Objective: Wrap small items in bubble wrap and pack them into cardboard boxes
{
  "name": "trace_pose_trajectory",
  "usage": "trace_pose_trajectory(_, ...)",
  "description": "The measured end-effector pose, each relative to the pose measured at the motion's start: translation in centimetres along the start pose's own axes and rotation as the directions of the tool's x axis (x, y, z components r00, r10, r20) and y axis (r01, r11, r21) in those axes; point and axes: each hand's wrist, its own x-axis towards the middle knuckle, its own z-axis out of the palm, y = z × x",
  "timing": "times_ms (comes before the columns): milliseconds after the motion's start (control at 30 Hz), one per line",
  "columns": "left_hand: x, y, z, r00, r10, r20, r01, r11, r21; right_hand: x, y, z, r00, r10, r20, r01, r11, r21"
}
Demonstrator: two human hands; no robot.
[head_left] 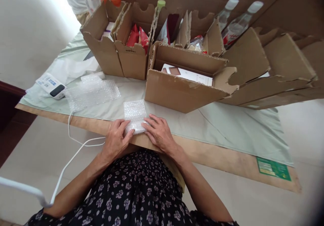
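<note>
A small strip of bubble wrap (135,110) lies at the table's front edge, its near end folded over into a thicker bundle. What may be inside the fold I cannot make out. My left hand (118,135) grips the bundle's left side, with the thumb pressed along its near edge. On the other side my right hand (160,131) has its fingers bent over the right edge of the wrap. More bubble wrap (92,92) is spread out to the left, beside a white device with a dark screen (57,90).
Cardboard boxes (172,92) stand along the back, several holding packets. Clear bottles with white caps (238,23) are behind them. A white cable (67,165) hangs at the front left. A green printed sheet (273,168) lies at the right front edge.
</note>
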Motion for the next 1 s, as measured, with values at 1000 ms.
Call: trace_pose_trajectory(1000,1.3,3.7,0.7,0.884,-0.311,0.350,0.468,0.602,-0.647,-4.5,0.3,-2.5,0.870,0.442,-0.219,-0.345,0.862,0.372)
